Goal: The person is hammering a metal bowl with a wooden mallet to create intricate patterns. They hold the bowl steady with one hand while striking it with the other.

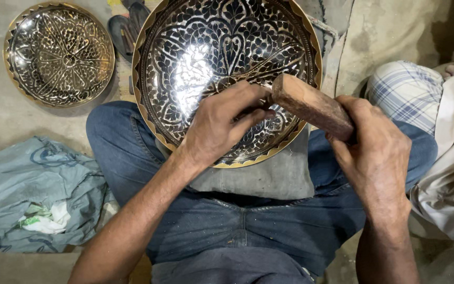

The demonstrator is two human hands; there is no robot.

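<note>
— Resting on a grey cushion (269, 176) across the person's jeans-clad lap (227, 221), is that the big dish?

— Yes. The large engraved plate (206, 58) sits tilted there, black and silver leaf patterns inside, a brass zigzag rim. Its lower edge touches the cushion.

— And off the lap?

— A crumpled blue-grey plastic bag (32, 184) lies on the floor at the lower left, with white and green scraps in its fold. A second, smaller engraved plate (59, 52) lies flat on the floor at the upper left, well apart from the big one. Dark sandals (127, 26) show between the two plates. At the right edge there is checked cloth (405, 89) and beige fabric.

— The hands?

— The left hand (222, 123) rests on the lower part of the large plate, fingers curled shut around something thin; it is too hidden to tell what. The right hand (377, 152) is closed around one end of a wooden mallet (311, 105), whose other end points at the left hand's fingers, just beside them.
</note>
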